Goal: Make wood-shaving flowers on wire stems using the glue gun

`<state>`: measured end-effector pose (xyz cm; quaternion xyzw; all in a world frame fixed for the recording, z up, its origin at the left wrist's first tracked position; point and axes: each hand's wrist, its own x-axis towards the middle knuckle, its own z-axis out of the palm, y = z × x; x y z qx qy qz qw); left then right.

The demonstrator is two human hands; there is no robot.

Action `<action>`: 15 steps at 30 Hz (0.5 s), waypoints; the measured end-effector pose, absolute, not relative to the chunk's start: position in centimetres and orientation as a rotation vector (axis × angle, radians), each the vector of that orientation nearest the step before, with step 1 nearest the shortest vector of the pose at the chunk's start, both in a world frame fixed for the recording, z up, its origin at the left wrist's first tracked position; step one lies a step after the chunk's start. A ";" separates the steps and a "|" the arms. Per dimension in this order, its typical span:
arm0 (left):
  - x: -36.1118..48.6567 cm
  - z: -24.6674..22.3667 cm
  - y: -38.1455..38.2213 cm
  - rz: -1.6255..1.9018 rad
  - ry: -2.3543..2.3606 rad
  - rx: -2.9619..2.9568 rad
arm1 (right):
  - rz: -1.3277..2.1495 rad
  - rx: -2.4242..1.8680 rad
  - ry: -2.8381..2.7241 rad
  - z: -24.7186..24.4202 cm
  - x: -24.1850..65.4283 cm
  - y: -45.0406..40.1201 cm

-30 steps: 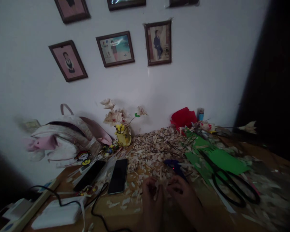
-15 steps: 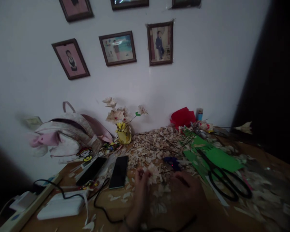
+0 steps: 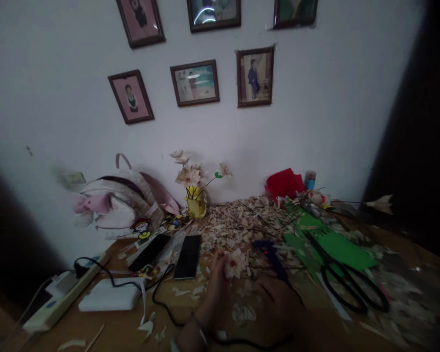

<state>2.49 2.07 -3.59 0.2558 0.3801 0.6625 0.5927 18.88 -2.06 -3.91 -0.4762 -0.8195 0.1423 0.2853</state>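
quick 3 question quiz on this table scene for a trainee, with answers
1. What lies across the green paper? A: a phone, B: black-handled scissors, C: a yellow vase
2. True or false: the right hand is on the scissors.
3. Fill in the gap: the left hand holds a pale flower with a ___ centre.

Key: 1 B; 2 false; 3 red
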 end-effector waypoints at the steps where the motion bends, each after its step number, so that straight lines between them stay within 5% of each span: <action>1: 2.5 -3.7 2.1 1.542 0.871 0.614 | 0.339 -1.279 -2.262 -4.0 18.8 -2.2; 8: 2.5 -3.7 1.5 1.498 0.767 0.670 | 0.142 -1.100 -2.375 -3.9 18.4 -2.7; 15: 2.1 -3.0 1.4 1.456 0.647 0.582 | 0.524 -1.214 -2.296 -4.5 17.9 -2.5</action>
